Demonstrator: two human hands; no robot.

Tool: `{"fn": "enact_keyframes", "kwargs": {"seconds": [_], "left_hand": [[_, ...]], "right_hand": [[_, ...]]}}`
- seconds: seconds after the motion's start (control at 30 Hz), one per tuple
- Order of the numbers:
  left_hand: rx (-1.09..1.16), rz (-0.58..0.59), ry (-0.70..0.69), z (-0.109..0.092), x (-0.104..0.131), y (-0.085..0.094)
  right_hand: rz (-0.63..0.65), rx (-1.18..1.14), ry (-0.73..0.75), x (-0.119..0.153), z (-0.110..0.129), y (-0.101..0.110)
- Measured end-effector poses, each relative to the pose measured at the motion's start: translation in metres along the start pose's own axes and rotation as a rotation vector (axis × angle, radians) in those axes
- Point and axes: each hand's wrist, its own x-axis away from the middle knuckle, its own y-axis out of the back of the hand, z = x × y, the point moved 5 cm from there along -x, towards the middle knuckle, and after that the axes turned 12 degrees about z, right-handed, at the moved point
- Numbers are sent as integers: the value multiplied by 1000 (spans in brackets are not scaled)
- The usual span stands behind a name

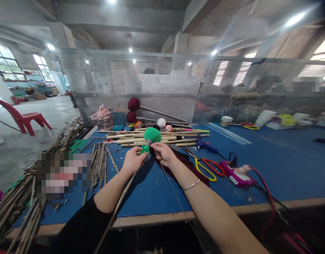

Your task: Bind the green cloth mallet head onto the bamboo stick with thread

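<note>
A round green cloth-covered head [152, 135] on a long stick [115, 211] is held up over the blue table. My left hand [134, 159] is closed on the gathered green cloth and the stick just below the ball. At the neck, where a grey band [149, 142] wraps the cloth, the fingers of my right hand [163, 153] are pinched together. A thin dark strand [175, 192] hangs down from near my right hand toward the table's front edge.
Scissors with yellow and red handles [210, 168], a blue glue gun [206, 145] and a magenta power strip [236, 174] lie right. Sticks [99, 162] lie left. Behind are two dark red balls [133, 104] on sticks and a perforated metal screen [120, 77].
</note>
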Motion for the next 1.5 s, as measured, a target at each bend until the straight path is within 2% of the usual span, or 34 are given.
{"fn": "enact_keyframes", "kwargs": {"seconds": [0.07,0.17,0.23,0.33,0.4,0.47,0.53,0.63,0.67,0.8,0.9,1.0,1.13,1.23,1.37,1.5], "left_hand": [[36,-2,-3,0,-1,1],[140,-4,-20,2,-3,1],[245,42,-32,5,-6,-1],[431,187,-8,11,-10,-9],[545,271,66,16,-10,-14],[602,297,171,20,-8,-18],[590,213,205,20,-7,-15],[567,-16,117,14,-8,-3],[575,-40,120,12,-9,-1],[474,94,339,12,-7,-5],[362,175,418,11,-1,-8],[410,281,415,11,2,-14],[616,360,331,7,2,-19],[703,443,350,7,5,-24],[667,430,383,9,6,-22],[723,408,408,10,1,-19]], "right_hand": [[26,-28,-63,-1,-7,-1],[148,-82,-198,-1,-17,-8],[207,-110,-241,0,-19,-11],[247,-138,-206,0,-16,-11],[252,-164,-169,-1,-13,-10],[229,-179,-147,-1,-12,-7],[192,-168,-154,-1,-13,-5],[165,-122,-200,0,-17,-9],[176,-104,-208,0,-18,-13],[213,-24,-190,1,-19,-26],[177,11,-208,1,-21,-25],[167,8,-219,2,-20,-20],[197,-67,-144,2,-14,-16],[232,-109,-144,2,-14,-14],[242,-30,-177,2,-19,-13],[238,14,-172,3,-18,-16]]}}
